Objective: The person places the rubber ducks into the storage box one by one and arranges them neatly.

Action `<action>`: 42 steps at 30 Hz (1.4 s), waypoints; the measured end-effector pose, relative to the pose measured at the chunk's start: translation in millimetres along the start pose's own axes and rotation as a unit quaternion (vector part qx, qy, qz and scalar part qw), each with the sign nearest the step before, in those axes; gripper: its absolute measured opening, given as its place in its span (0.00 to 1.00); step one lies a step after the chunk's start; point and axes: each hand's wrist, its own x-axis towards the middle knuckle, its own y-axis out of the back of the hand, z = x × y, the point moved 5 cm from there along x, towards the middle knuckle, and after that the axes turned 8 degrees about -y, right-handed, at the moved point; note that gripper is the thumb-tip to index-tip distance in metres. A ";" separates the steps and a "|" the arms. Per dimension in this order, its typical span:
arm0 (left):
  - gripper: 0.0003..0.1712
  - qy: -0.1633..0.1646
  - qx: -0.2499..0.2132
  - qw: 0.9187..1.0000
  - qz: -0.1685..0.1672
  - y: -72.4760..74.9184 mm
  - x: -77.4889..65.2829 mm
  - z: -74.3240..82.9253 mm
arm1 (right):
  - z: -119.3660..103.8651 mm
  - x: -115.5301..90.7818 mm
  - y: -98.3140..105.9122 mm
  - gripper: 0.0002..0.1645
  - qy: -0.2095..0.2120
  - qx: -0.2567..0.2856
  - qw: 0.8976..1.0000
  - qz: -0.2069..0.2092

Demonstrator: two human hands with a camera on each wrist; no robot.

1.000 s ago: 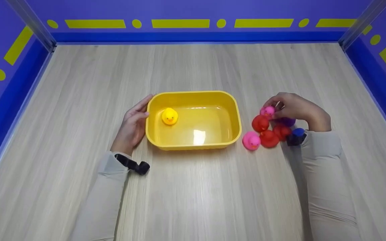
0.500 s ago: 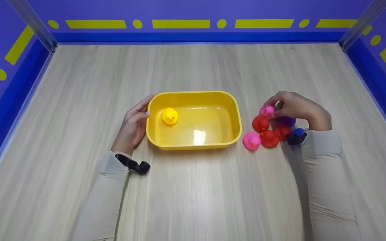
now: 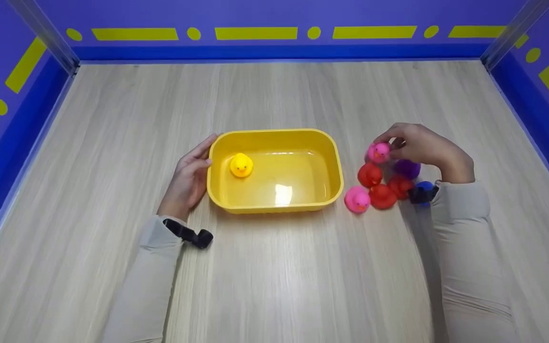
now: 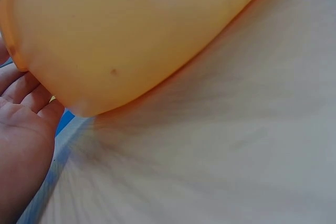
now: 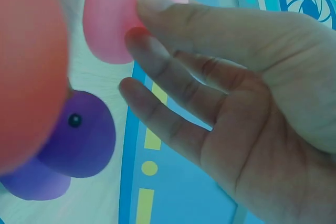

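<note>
My right hand (image 3: 420,145) pinches a pink rubber duck (image 3: 379,152) between thumb and fingertips, above the other ducks. In the right wrist view the pink duck (image 5: 109,22) has its side against the thumb, while the lower fingers are extended away from it. My left hand (image 3: 188,178) rests against the left end of a yellow plastic tub (image 3: 274,208), its fingers fairly straight along the outside and its thumb at the rim. The left wrist view shows those fingers below the rim at the tub wall (image 4: 131,40). A yellow rubber duck (image 3: 241,165) sits inside, toward the left.
Right of the tub, several ducks stand close together: a pink duck (image 3: 357,199), red ducks (image 3: 382,196), a purple duck (image 3: 407,169) and a blue duck (image 3: 425,186) partly behind the wrist camera. Blue-purple walls (image 3: 274,52) border the wooden table (image 3: 274,276) at the back and sides.
My right hand has risen slightly and moved away from me with the pink duck, leaving the red duck below it and uncovering more of the purple one. The left hand and tub stay put.
</note>
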 end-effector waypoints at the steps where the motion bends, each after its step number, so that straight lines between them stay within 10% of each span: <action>1: 0.35 0.000 0.000 1.000 -0.001 0.0 0.1 0.0 | -1.1 -0.5 0.8 0.20 0.003 0.000 1.000 0.002; 42: 0.36 0.010 0.014 1.000 -0.010 -2.1 -0.2 0.2 | -91.9 0.7 12.1 0.22 0.170 -0.085 0.980 0.053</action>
